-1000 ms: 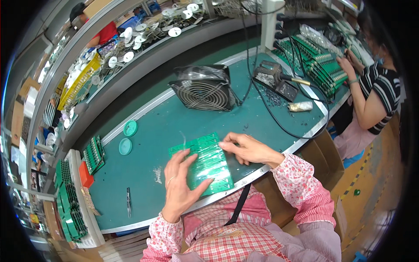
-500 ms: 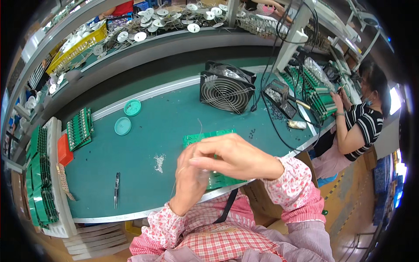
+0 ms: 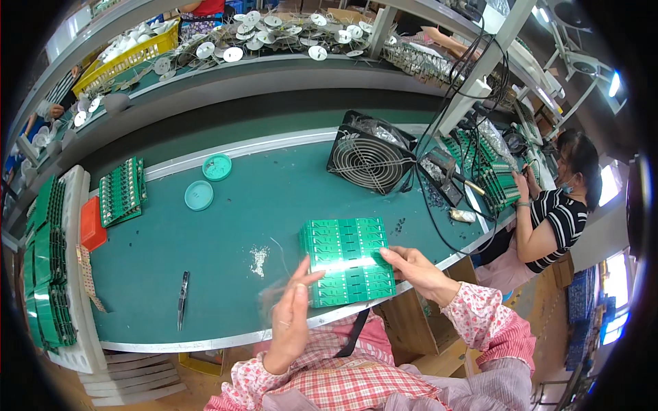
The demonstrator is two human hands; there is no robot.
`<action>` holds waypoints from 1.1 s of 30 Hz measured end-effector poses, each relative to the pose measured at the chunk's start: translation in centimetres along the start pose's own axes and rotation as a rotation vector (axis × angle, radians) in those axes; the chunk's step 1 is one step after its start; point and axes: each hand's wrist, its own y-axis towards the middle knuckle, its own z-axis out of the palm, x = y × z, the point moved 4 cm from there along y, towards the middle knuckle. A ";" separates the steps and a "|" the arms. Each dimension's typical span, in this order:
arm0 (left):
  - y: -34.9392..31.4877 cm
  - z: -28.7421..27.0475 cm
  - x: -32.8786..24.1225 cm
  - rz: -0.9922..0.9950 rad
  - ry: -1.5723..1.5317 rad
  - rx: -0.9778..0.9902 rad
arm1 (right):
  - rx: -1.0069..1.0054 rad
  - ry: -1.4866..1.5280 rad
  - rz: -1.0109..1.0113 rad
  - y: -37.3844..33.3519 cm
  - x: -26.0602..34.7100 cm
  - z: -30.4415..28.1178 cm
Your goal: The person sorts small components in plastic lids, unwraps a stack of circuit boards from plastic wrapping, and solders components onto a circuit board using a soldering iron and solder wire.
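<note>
A stack of green circuit boards point(image 3: 349, 264) lies at the table's front edge, its upper face plain and shiny. My right hand point(image 3: 421, 274) grips its right edge, thumb on top and the other fingers partly hidden. At the left edge, my left hand point(image 3: 293, 318) has its fingers stretched out, the fingertips at the boards. A blurred, see-through smear beside that hand cannot be made out. One thin pale strand point(image 3: 282, 252) curves up near the left fingers. To the left are a little heap of tiny white parts point(image 3: 258, 261) and tweezers point(image 3: 183, 301).
Two round teal dishes point(image 3: 199, 196) lie farther back. At left are a red box point(image 3: 93, 224) and racked green boards point(image 3: 48, 274). A black fan point(image 3: 370, 161) stands at back right, near cables and a soldering iron point(image 3: 473, 185). A co-worker point(image 3: 548, 205) sits at right.
My hands have come apart from their crossed position above the boards, uncovering the stack. The right hand has gone to the right edge, the left to the left edge. The view has shifted slightly.
</note>
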 end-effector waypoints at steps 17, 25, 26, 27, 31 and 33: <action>-2.1 -0.9 1.8 -0.029 0.117 -0.050 | 0.293 0.600 0.162 0.4 1.4 3.1; -0.4 -1.8 -1.9 0.043 -0.265 -0.107 | 0.282 0.638 0.000 1.1 1.8 3.5; 0.2 -2.2 -2.9 0.134 -0.331 -0.046 | 0.277 0.696 0.034 0.5 2.3 2.9; 0.3 -2.6 -4.4 0.140 -0.403 -0.066 | 0.278 0.767 0.057 0.2 2.1 2.4; 0.0 -7.5 -5.1 0.322 -0.453 -0.369 | 0.233 0.943 -0.018 1.0 2.9 3.1; -0.7 -9.3 -3.8 0.531 -0.027 -0.616 | 0.205 1.029 -0.120 1.2 3.9 3.9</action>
